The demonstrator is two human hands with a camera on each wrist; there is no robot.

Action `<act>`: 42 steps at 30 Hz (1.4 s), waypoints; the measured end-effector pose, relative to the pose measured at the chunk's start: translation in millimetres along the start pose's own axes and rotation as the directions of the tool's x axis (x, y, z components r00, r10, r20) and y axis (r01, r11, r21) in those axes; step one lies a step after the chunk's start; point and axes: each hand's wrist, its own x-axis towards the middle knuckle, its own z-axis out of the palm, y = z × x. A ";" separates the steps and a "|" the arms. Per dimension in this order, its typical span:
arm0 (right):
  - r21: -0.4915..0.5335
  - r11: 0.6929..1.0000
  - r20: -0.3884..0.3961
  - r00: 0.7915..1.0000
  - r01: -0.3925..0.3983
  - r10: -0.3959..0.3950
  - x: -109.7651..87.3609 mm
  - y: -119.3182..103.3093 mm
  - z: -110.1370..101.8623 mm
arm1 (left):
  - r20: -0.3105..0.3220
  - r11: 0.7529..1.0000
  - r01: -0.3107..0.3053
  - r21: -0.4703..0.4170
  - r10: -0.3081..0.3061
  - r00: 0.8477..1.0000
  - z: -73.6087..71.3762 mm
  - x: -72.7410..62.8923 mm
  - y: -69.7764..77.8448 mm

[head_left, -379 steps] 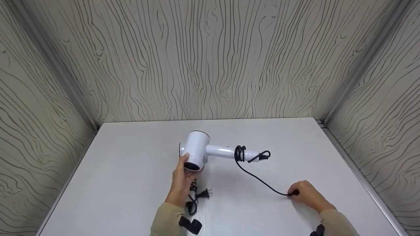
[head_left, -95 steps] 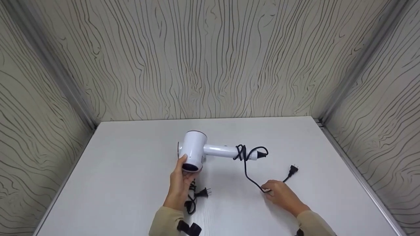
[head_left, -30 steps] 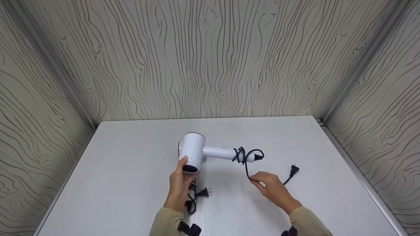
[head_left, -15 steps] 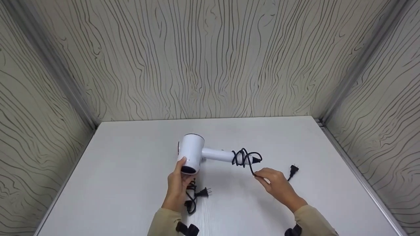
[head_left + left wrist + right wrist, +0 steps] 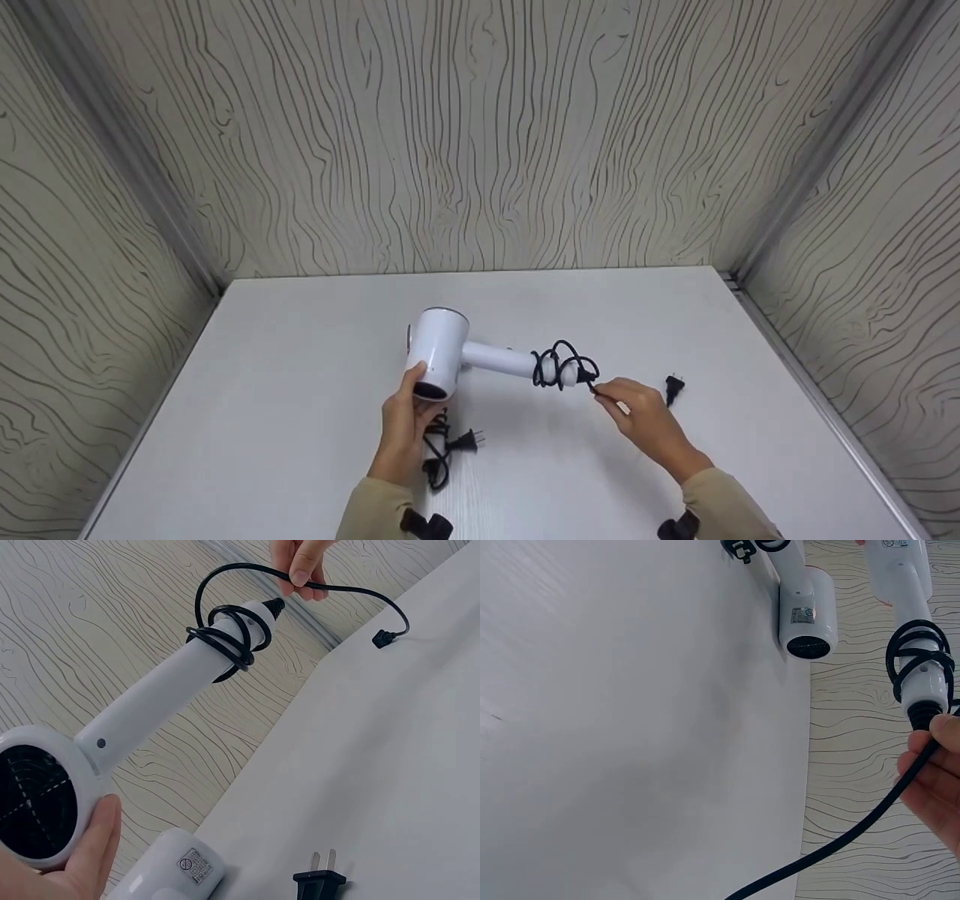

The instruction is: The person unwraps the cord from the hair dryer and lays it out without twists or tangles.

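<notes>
My left hand [image 5: 401,431] grips a white hair dryer [image 5: 441,345] by its barrel, holding it above the table with the handle pointing right. A black power cord [image 5: 225,645] loops loosely several times around the lower handle. Close to the handle's end, my right hand [image 5: 649,424] pinches the cord between thumb and fingers, also visible in the right wrist view. From there the cord runs down to a two-pin plug [image 5: 673,387] lying on the table. Beneath the left hand lies a second white hair dryer [image 5: 821,604], its cord bundled about its handle.
The second dryer's plug [image 5: 465,441] lies just right of my left wrist. A white tabletop [image 5: 300,360] carries everything. Wood-patterned panels [image 5: 480,135] enclose the back and both sides, with metal rails [image 5: 840,142] in the corners.
Earlier my right hand held the plug at the right; it has since slid up the cord toward the handle. The loops are rearranged, and the handle end has dipped slightly in the last second.
</notes>
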 end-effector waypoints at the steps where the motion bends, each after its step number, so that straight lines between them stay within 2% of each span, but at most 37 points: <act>1: 0.000 1.000 -0.004 1.000 -0.006 0.006 0.0 0.3 -0.4 | 0.003 1.000 -0.003 -0.001 0.003 1.000 -0.5 0.2 0.0; 7: -0.014 0.998 -0.022 0.998 -0.058 0.057 -0.9 1.9 -2.8 | 0.002 1.000 -0.024 -0.018 0.024 1.000 -2.5 1.6 -0.4; 16: -0.047 0.989 -0.024 0.990 -0.139 0.138 -2.0 4.1 -3.8 | 0.010 1.000 -0.010 0.004 0.010 1.000 -4.4 -0.8 -0.9; 27: -0.060 0.985 -0.036 0.986 -0.163 0.161 -5.2 10.7 -4.7 | 0.016 1.000 -0.005 0.022 0.005 1.000 -5.8 -0.9 -0.9; 37: -0.089 0.981 -0.033 0.985 -0.172 0.170 -8.7 19.2 -3.4 | 0.066 1.000 -0.025 0.009 0.024 0.998 -6.6 -2.5 1.3; 42: -0.090 0.982 -0.026 0.986 -0.166 0.164 -11.3 20.3 -2.2 | 0.067 1.000 -0.025 0.000 0.025 0.997 -6.7 -2.6 2.2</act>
